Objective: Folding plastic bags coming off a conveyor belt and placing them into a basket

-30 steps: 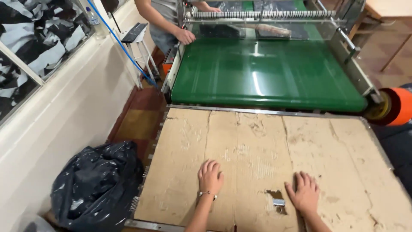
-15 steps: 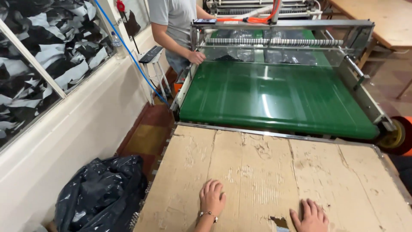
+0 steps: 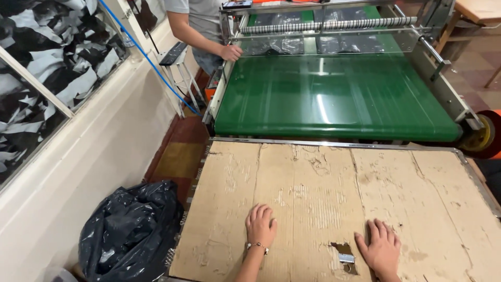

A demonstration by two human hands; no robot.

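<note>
Both hands lie flat and empty, palms down with fingers spread, on the worn cardboard (image 3: 323,203) that covers the bench (image 3: 475,175). The left hand (image 3: 260,225) rests near the sheet's middle, a thin bracelet at its wrist; the right hand (image 3: 381,249) rests further right, close to the near edge. Between them, just beside the right hand, is a torn hole (image 3: 344,256) in the cardboard where a bit of metal shows through. The sheet is scuffed and peeled in patches, with fold lines running away from the person. Beyond the bench's far edge lies a green conveyor belt (image 3: 334,99), with a roller bar (image 3: 323,25) and clear film across its far end. A co-worker stands at the belt's far left corner, one hand (image 3: 231,52) on the machine frame. A full black bag (image 3: 130,230) sits on the floor to the left of the bench, below a white wall and a window. A blue hose (image 3: 151,62) slants down that wall.
</note>
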